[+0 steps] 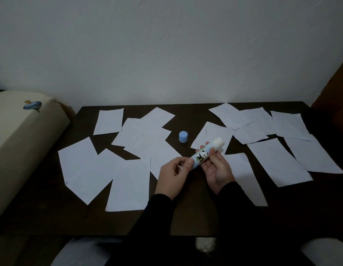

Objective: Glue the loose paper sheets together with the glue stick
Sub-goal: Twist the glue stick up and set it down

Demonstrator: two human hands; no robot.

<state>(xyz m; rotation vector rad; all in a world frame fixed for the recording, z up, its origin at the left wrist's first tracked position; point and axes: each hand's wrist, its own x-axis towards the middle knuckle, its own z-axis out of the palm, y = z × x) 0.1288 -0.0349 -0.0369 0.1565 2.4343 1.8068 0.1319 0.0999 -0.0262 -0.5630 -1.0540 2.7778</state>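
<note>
An uncapped glue stick [205,152] with a panda label is held above the dark table [186,217], its white glue tip pointing up and right. My right hand [217,167] grips its barrel from the right. My left hand [175,174] pinches its lower end. Its blue cap [183,136] stands upright on the table behind the hands. Several loose white paper sheets lie scattered flat, one group on the left [128,181] and another on the right [278,162], some overlapping.
A cream cushion [19,143] with a small fish print leans at the table's left edge. A white wall stands right behind the table. A brown piece of furniture [335,93] is at the far right.
</note>
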